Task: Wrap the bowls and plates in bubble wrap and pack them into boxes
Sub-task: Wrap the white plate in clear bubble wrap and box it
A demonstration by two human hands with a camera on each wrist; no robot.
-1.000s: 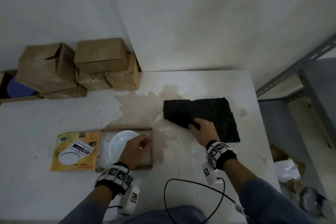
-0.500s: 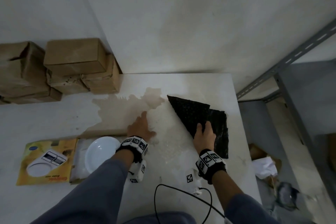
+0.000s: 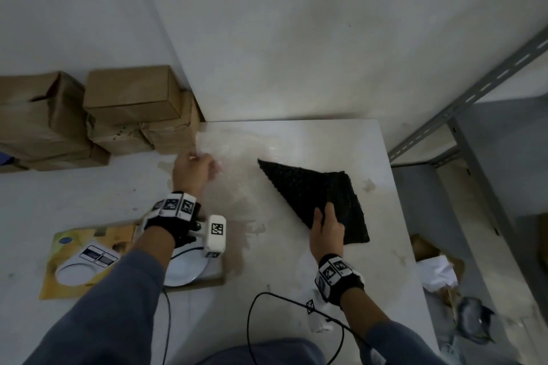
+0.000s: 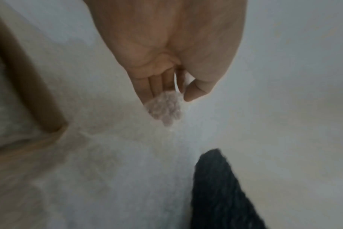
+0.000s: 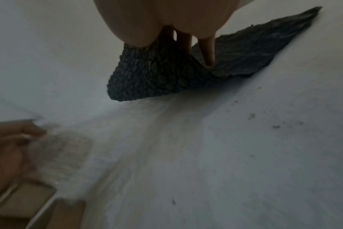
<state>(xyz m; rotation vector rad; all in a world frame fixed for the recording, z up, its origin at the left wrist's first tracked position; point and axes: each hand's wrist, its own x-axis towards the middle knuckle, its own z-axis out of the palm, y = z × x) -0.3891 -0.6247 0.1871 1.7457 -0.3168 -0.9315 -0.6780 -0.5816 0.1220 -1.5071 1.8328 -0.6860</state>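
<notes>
A clear bubble wrap sheet (image 3: 237, 169) lies across the middle of the white table (image 3: 296, 261). My left hand (image 3: 195, 158) pinches its far-left corner between thumb and fingers; the left wrist view shows the clear bubble wrap (image 4: 164, 108) bunched at the fingertips of the left hand (image 4: 178, 96). A black bubble wrap sheet (image 3: 320, 192) lies folded into a triangle on the right. My right hand (image 3: 324, 215) grips its near edge, and in the right wrist view the black bubble wrap (image 5: 157, 74) curls under the right hand (image 5: 186, 51). A white plate (image 3: 184, 271) sits in a flat cardboard box (image 3: 218, 280) beneath my left forearm.
A yellow printed box lid (image 3: 74, 261) lies left of the plate. Brown cardboard boxes (image 3: 130, 95) are stacked at the back left against the wall. A grey metal shelf frame (image 3: 474, 92) stands off the table's right edge, with crumpled paper (image 3: 436, 272) on the floor. A black cable (image 3: 252, 320) loops near me.
My left hand left the plate's box, reached across the table and took the clear wrap's far corner. My right hand folded the black sheet into a triangle and drew it right.
</notes>
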